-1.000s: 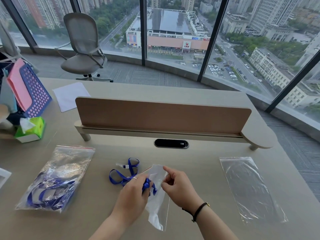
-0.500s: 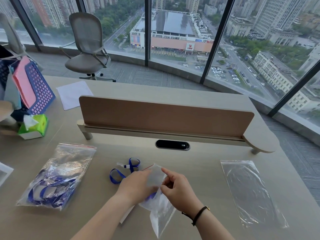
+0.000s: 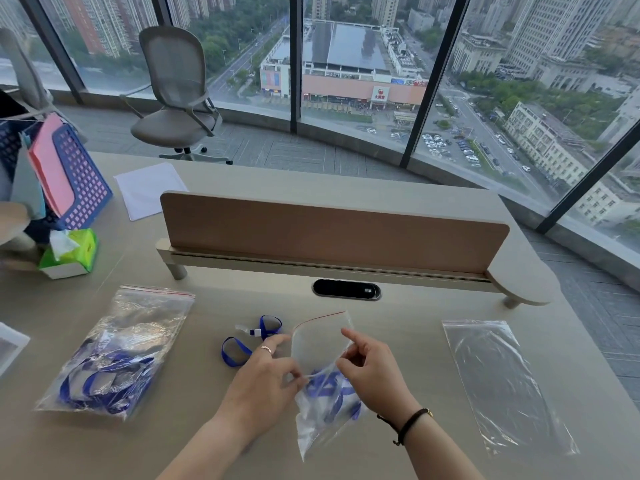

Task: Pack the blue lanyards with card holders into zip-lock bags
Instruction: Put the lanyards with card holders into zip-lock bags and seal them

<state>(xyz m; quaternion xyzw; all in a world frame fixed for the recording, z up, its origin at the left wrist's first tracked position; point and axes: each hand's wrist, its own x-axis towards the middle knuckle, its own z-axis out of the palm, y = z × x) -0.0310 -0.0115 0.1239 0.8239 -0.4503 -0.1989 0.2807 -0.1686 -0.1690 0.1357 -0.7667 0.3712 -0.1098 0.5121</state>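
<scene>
A clear zip-lock bag (image 3: 320, 344) with a red strip at its mouth is held between both hands above the desk. Part of a blue lanyard (image 3: 330, 386) lies inside it. The lanyard's other loops (image 3: 239, 351) and its white clip trail out on the desk to the left. My left hand (image 3: 268, 382) pinches the bag's near edge with its fingers closed. My right hand (image 3: 372, 372) grips the bag's right side. A filled bag of blue lanyards (image 3: 117, 351) lies at the left. An empty bag (image 3: 502, 382) lies flat at the right.
A brown divider panel (image 3: 332, 230) crosses the desk (image 3: 415, 313) behind the work area, with a black cable slot (image 3: 346, 289) before it. A green tissue box (image 3: 71, 254), blue file basket (image 3: 76, 188) and white paper (image 3: 149, 188) sit far left. An office chair (image 3: 176, 95) stands by the windows.
More of the lanyard has gone into the bag. The bag's mouth has been lifted and now stands upright. Only two loops and the clip stay outside.
</scene>
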